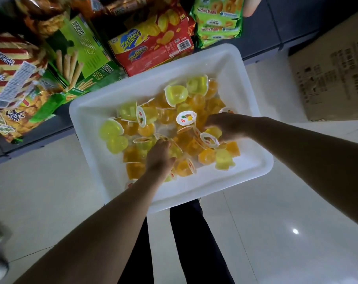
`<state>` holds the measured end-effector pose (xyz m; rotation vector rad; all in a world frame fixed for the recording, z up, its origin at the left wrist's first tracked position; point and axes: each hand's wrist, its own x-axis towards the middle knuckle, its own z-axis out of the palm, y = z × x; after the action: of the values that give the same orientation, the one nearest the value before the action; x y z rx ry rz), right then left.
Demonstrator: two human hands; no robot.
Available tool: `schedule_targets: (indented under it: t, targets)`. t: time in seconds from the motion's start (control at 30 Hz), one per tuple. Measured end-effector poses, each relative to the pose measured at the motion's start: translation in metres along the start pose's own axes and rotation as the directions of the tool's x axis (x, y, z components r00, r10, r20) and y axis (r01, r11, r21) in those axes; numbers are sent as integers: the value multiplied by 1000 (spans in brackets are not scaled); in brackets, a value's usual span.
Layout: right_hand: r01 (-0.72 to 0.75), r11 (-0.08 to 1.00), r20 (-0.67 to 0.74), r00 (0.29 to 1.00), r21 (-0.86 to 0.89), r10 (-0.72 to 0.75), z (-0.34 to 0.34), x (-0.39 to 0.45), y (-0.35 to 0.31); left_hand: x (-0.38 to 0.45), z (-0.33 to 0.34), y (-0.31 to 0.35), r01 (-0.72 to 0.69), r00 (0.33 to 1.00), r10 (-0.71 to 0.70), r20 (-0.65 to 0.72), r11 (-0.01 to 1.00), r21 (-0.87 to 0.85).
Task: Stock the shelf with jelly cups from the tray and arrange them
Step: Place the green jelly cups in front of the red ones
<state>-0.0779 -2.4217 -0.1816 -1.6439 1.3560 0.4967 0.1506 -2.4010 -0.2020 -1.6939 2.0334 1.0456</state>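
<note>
Mid-frame, both hands dig into the white tray [254, 167] — left hand [160, 158] and right hand [223, 128] each grasping jelly cups [177, 95].

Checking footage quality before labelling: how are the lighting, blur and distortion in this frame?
Head view: dim overall, with the white plastic tray brightest; a glare spot on the glossy white floor tiles; wide-angle bending at the edges; motion blur on both hands and the yellow and orange jelly cups.
</note>
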Motion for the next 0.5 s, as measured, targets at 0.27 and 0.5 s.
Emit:
schedule_targets:
  t: [0.27,0.5]
  targets:
    - [-13,997,-56,998,81,17,6,-5,-2,4,3,-15,158,984,-171,-53,970,-184]
    - [-11,985,-131,991,174,34,14,-11,-3,-1,12,-6,217,961,-264,-85,907,-361]
